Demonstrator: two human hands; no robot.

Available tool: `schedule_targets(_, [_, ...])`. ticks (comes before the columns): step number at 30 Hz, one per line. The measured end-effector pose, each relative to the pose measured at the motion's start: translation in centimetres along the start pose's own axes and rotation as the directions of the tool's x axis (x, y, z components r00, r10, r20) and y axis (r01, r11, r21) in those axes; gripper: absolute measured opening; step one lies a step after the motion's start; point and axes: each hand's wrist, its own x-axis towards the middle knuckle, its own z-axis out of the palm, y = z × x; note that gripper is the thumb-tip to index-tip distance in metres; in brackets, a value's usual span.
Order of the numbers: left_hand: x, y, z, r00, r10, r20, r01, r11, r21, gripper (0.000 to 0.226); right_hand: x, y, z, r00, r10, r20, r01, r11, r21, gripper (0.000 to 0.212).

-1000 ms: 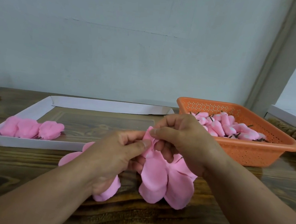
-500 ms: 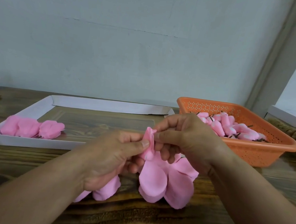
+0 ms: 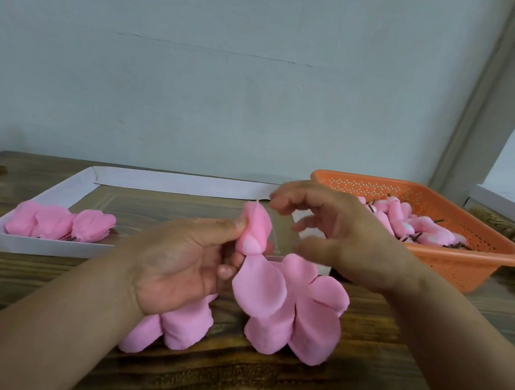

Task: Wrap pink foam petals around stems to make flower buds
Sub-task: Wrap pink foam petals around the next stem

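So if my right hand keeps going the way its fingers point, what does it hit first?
The right hand, open with fingers pointing left, would probably first meet the rolled pink bud pinched by the left hand. The hand is blurred and depth is unclear, so it might pass just behind the bud.

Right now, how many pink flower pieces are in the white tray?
3, in a row at the tray's left front corner: left, middle, right. They overlap, so more may hide underneath.
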Motion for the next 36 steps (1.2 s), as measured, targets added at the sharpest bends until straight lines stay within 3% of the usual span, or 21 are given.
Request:
schedule_targets(2, [0.1, 0.2, -0.1, 1.000, -0.023, -0.003, 0.023, 0.997, -0.078, 0.025, -0.3, 0.0, -0.1, 0.990, -0.022, 0.141, 0.041, 0.990, -0.133, 0.063])
schedule_targets(4, [0.2, 0.2, 0.0, 0.999, -0.039, -0.008, 0.037, 0.989, -0.142, 0.025, -0.4, -0.1, 0.2, 0.980, -0.083, 0.182, 0.118, 0.975, -0.186, 0.065])
schedule_targets(7, [0.2, 0.3, 0.2, 0.999, -0.046, -0.018, 0.042, 0.980, -0.193, 0.024, -0.5, -0.2, 1.2, 0.966, -0.205, 0.157, 0.238, 0.941, -0.239, 0.059])
schedule_targets(11, [0.4, 0.1, 0.1, 0.998, -0.059, -0.032, 0.048, 0.960, -0.276, 0.034, -0.3, -0.3, 2.1, 0.971, -0.233, 0.046, 0.235, 0.913, -0.335, 0.047])
schedule_targets(22, [-0.1, 0.1, 0.8, 0.996, -0.045, -0.072, 0.029, 0.977, -0.214, 0.020, -0.1, -0.6, 2.1, 0.985, -0.173, -0.008, 0.168, 0.967, -0.194, 0.037])
schedule_targets(30, [0.1, -0.1, 0.8, 0.994, -0.074, -0.084, 0.054, 0.975, -0.216, 0.023, 0.0, -0.6, 2.2, 0.996, -0.065, -0.055, 0.061, 0.996, -0.059, 0.015])
schedule_targets(36, [-0.1, 0.0, 0.7, 0.994, -0.039, -0.107, 0.023, 0.989, -0.144, 0.024, 0.1, -0.5, 2.3, 0.998, -0.017, -0.059, 0.021, 0.998, 0.064, 0.016])
